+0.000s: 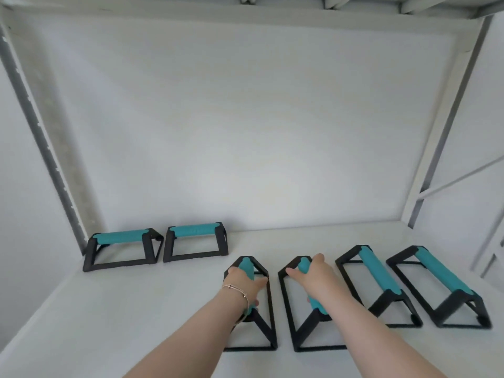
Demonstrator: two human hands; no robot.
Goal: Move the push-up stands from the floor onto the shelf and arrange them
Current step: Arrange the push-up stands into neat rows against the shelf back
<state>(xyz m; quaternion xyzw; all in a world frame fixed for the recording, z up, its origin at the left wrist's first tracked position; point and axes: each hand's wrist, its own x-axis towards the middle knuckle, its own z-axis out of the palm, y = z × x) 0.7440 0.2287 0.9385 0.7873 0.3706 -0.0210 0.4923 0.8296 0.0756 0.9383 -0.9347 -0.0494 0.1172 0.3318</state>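
Observation:
Several black push-up stands with teal foam grips rest on the white shelf (163, 301). Two sit sideways at the back left: one stand (120, 237) and its neighbour (194, 230). Four more point away from me in a row. My left hand (244, 281), with a bracelet on the wrist, is wrapped round the grip of the leftmost of these (268, 317). My right hand (313, 274) grasps the grip of the stand beside it (289, 317). To the right stand two free ones, one stand (377, 271) and the outermost stand (441, 271).
The shelf has a white back wall (245, 118), a perforated grey upright (41, 137) on the left and a grey post (447, 124) on the right. Another shelf board (245, 15) runs overhead. Bare shelf surface lies at the front left.

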